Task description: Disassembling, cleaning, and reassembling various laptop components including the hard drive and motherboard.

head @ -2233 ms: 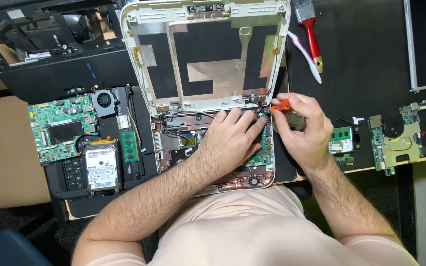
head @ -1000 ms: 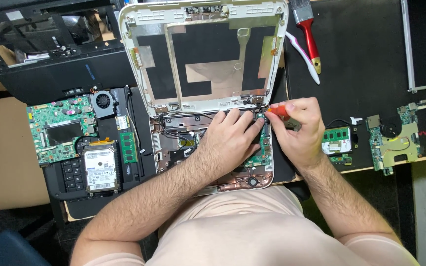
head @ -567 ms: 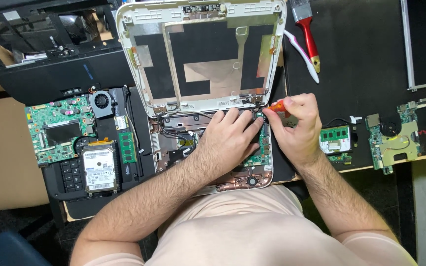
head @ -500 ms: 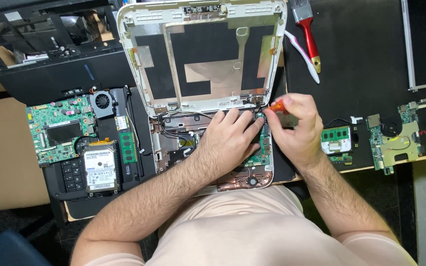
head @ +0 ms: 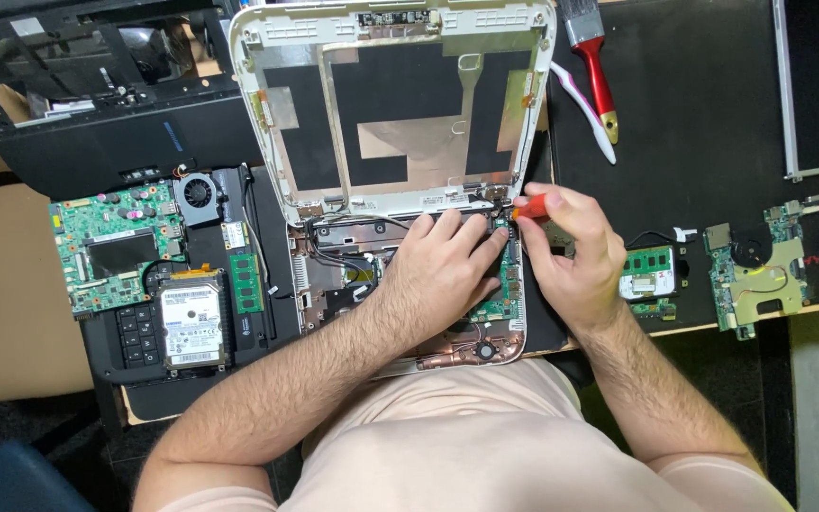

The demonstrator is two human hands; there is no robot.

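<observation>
The opened white laptop (head: 400, 142) fills the middle of the black mat (head: 694, 123), its bare lid shell upright and its base reaching the near table edge. Loose parts crowd both sides: a green circuit board (head: 111, 246) and hard drive (head: 191, 322) left, a memory module (head: 651, 273) right. The left hand (head: 443, 275) lies flat on the base, fingers spread narrow. Just beside it, the right hand (head: 571, 256) is curled around an orange-handled screwdriver (head: 529, 209), tip near the right hinge.
</observation>
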